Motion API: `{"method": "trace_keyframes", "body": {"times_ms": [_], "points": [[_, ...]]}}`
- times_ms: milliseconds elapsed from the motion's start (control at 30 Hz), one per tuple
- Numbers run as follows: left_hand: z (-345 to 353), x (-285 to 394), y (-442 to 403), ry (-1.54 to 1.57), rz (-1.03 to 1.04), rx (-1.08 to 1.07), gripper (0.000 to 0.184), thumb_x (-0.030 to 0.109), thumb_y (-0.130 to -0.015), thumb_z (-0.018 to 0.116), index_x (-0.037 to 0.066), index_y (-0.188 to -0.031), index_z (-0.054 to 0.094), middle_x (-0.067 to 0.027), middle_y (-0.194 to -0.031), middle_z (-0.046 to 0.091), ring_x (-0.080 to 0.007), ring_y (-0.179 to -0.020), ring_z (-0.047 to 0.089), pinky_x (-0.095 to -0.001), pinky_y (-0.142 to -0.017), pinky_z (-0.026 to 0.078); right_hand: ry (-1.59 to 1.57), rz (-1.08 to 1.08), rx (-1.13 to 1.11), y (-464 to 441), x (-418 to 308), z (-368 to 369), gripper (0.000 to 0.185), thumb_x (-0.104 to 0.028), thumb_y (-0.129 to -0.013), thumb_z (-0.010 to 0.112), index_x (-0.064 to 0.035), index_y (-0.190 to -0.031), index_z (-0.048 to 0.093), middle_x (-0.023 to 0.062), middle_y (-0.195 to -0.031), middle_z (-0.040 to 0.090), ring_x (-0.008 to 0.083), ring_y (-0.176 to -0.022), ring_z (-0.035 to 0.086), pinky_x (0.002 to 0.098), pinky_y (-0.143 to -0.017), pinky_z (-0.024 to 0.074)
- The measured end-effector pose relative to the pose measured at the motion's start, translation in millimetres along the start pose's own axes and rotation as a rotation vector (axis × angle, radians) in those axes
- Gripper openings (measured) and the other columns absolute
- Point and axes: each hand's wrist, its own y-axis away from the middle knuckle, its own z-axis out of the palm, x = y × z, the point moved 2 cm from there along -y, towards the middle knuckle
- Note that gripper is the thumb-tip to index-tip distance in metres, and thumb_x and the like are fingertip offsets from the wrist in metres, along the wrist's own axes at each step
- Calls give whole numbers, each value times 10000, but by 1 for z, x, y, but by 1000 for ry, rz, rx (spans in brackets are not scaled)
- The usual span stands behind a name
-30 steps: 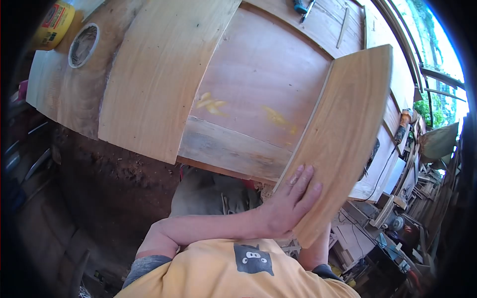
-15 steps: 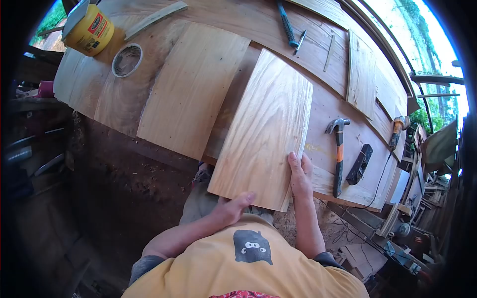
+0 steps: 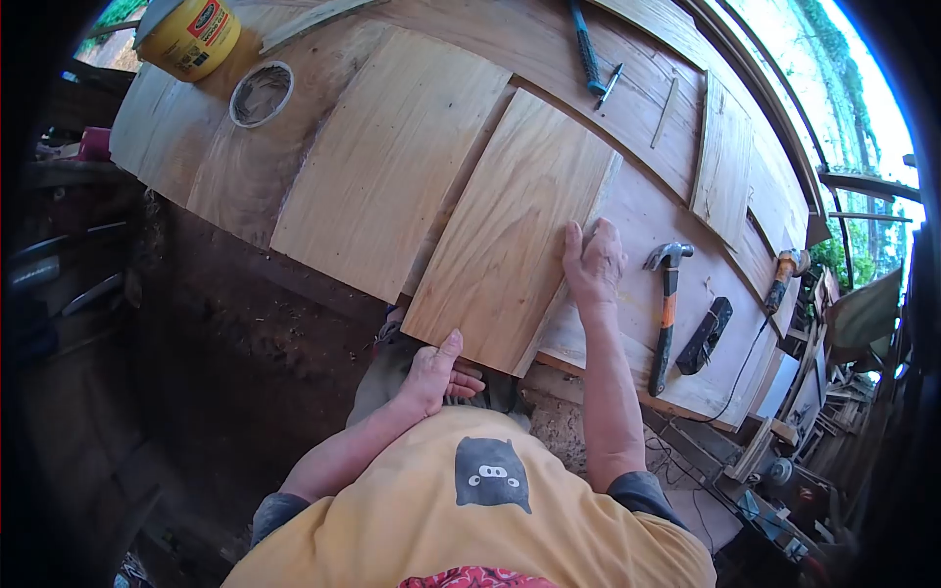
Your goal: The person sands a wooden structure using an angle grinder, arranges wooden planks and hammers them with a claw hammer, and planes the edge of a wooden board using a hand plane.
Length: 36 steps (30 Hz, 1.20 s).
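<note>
A flat wooden board (image 3: 510, 230) with a wavy grain lies on the workbench, a narrow gap apart from a second, paler board (image 3: 392, 162) on its left. At the near end of the grained board is my left hand (image 3: 431, 380), its thumb up against the edge and its fingers stretched out below. My right hand (image 3: 595, 267) rests along the board's right edge, thumb on the board side and fingers spread away from it. Neither hand is wrapped around the board.
Right of the board lie a claw hammer (image 3: 668, 314), a black block-like tool (image 3: 705, 336) and a corded power tool (image 3: 784, 279). Farther back are a blue-handled tool (image 3: 586, 54) and a pen (image 3: 610, 86). A yellow tub (image 3: 191, 41) and its round lid (image 3: 262, 95) sit at left.
The grained board has gone from tilted and held in both hands to lying on the bench beside the paler board. My right hand has slid farther up its edge, and both hands have loosened.
</note>
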Motion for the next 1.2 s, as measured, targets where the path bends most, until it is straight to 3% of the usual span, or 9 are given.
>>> {"method": "trace_keyframes", "body": {"times_ms": [500, 733, 767, 867, 900, 933, 1000, 1100, 1200], "points": [[-4, 25, -7, -199, 177, 165, 827, 710, -1010, 539, -103, -977, 688, -204, -716, 699, -256, -536, 721, -300, -471, 535, 27, 20, 125, -35, -22, 33, 546, -482, -906, 729, -12, -1121, 552, 198, -1133, 600, 393, -1164, 560, 546, -980, 388], [6, 52, 16, -563, -107, -4, 738, 662, -1010, 579, -58, -884, 675, -167, -800, 732, -223, -580, 713, -338, -513, 557, 41, 25, 89, -36, -21, 32, 742, -483, -917, 716, 29, -1397, 476, 245, -1319, 518, 441, -1276, 475, 582, -1068, 375], [10, 47, 14, -696, 35, -109, 521, 472, -1034, 650, -39, -956, 709, -161, -774, 730, -261, -610, 723, -370, -549, 567, 49, 28, 80, -37, -21, 32, 741, -491, -927, 706, 28, -1405, 481, 247, -1331, 521, 442, -1289, 475, 579, -1074, 378], [42, 57, -7, -977, 993, -33, 288, 293, -1022, 657, 11, -1036, 712, -197, -1009, 736, -309, -874, 732, -417, -746, 594, 55, 7, 85, -34, -21, 32, 730, -502, -939, 690, 28, -1402, 494, 252, -1340, 525, 451, -1292, 479, 579, -1078, 381], [59, 73, -11, -894, 1113, 33, 245, 239, -1012, 644, 18, -1104, 699, -217, -1123, 703, -352, -995, 703, -457, -849, 572, 52, -3, 98, -34, -21, 33, 725, -503, -941, 688, 28, -1397, 497, 254, -1338, 525, 456, -1288, 480, 580, -1078, 381], [74, 93, -17, -805, 1232, 97, 240, 185, -1001, 632, 26, -1172, 686, -238, -1237, 671, -394, -1116, 674, -497, -953, 550, 55, -13, 87, -34, -21, 33, 703, -475, -932, 705, 27, -1380, 501, 252, -1310, 530, 454, -1268, 487, 578, -1066, 387], [93, 121, -54, -1223, 1478, 236, 430, 265, -1025, 613, 25, -1381, 591, -257, -1489, 528, -432, -1385, 518, -570, -1148, 406, 62, -29, 77, -38, -20, 30, 662, -419, -916, 740, 27, -1347, 508, 248, -1255, 542, 449, -1227, 501, 572, -1043, 400], [114, 145, -100, -1437, 1316, 407, 647, 393, -1025, 602, 27, -1540, 462, -251, -1638, 368, -444, -1558, 279, -631, -1246, 203, -199, -200, -54, -43, 0, 0, 581, -345, -912, 761, 21, -1308, 546, 240, -1197, 581, 442, -1190, 526, 536, -1039, 419], [127, 173, -119, -1601, 1172, 498, 802, 511, -1002, 598, 32, -1607, 377, -249, -1697, 277, -424, -1589, 215, -655, -1249, 157, -96, -194, 49, -35, 41, -45, 529, -292, -906, 776, 13, -1286, 570, 230, -1159, 606, 430, -1167, 542, 515, -1026, 436]]}}
